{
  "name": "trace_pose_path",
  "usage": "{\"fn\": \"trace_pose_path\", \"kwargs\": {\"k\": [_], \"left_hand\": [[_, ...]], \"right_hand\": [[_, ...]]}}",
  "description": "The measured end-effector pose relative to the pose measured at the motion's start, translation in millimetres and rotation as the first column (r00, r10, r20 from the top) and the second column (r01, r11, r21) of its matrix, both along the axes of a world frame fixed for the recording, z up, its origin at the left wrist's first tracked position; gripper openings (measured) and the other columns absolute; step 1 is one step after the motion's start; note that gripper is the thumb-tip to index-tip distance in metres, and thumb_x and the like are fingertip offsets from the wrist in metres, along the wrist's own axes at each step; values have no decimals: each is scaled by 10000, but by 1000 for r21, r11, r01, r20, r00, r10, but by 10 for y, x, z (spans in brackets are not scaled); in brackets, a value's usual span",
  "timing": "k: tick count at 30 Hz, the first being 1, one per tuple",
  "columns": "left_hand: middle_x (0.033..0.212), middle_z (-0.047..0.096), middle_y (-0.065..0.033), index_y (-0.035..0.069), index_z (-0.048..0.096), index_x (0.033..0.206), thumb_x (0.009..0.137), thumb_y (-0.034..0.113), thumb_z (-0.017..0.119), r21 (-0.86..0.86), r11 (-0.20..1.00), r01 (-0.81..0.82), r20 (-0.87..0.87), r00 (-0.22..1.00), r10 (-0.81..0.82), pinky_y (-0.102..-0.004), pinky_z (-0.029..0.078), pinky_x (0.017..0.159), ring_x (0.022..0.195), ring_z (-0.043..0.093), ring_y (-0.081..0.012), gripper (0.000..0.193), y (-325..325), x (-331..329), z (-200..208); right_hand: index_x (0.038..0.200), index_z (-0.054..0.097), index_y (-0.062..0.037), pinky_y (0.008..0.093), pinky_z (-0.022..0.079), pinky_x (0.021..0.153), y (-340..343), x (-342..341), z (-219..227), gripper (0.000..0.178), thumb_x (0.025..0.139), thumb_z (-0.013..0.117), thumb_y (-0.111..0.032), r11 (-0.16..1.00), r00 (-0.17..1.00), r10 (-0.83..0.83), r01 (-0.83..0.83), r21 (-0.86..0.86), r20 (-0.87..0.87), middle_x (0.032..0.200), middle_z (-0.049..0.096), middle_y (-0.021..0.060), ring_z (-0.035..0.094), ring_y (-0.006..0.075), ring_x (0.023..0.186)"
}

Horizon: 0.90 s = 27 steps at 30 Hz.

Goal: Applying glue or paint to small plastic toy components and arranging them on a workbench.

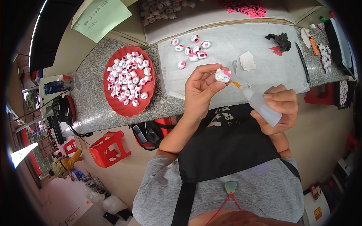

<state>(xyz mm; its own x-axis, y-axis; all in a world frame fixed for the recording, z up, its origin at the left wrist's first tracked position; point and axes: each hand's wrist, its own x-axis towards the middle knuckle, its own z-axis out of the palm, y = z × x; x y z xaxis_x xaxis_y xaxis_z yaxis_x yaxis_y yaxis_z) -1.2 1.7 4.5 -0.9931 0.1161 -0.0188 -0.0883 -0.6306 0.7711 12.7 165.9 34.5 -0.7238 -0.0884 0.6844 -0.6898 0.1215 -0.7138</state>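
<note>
Between thumb and fingers, my left hand [203, 88] pinches a small white cat-head figure [223, 75] with a pink bow. My right hand [279, 107] is wrapped round a translucent squeeze bottle [262, 104], tilted so its narrow orange tip [236, 84] is at the figure's right side; whether it touches I cannot tell. Beyond my left hand, several similar white and pink pieces [197, 49] lie on a white sheet [226, 41]. To the left, a red scalloped plate [106, 84] holds many more of them on the grey speckled counter [88, 84].
A torn white paper piece [247, 61], a crumpled black cloth [282, 41] and a black pen-like stick [302, 62] lie on the sheet. An orange-handled cutter [313, 45] is at the right. A shelf [215, 28] at the back bears pink parts [247, 7]. Red stools [109, 148] stand below.
</note>
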Motion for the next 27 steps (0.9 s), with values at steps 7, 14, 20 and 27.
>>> {"fn": "trace_pose_path", "kwargs": {"k": [7,14,20,27], "left_hand": [[971,504,-142,-30,425,1009,677,-39,566,-95,995,-10,-24,1000,7,-281,424,755,852,517,-174,361,7,5,-12],[976,486,-129,-37,440,982,660,-91,556,-292,954,-72,-196,980,14,-270,409,776,901,485,-161,346,12,25,-42],[1002,465,-122,-45,465,967,660,-83,564,-441,890,-117,-239,971,9,-270,395,791,911,476,-164,325,-12,17,-32],[1006,465,-115,-46,468,970,661,-77,567,-492,860,-134,-272,962,-6,-269,396,781,918,473,-165,326,-52,-34,-52]], "right_hand": [[835,440,-53,261,399,540,-10,2,-8,364,569,689,-54,1000,1000,12,-12,-1,4,787,461,97,451,150,584],[837,478,-57,237,397,485,-18,-13,-18,447,477,736,2,999,1000,20,-21,-33,-17,822,474,93,480,150,582],[831,454,-52,263,392,548,-17,9,6,360,564,695,-56,999,998,33,-33,1,57,782,459,94,450,147,587],[829,485,-42,234,384,488,-6,-66,22,412,492,710,35,1000,999,16,-16,-2,47,790,471,104,473,144,561]]}}
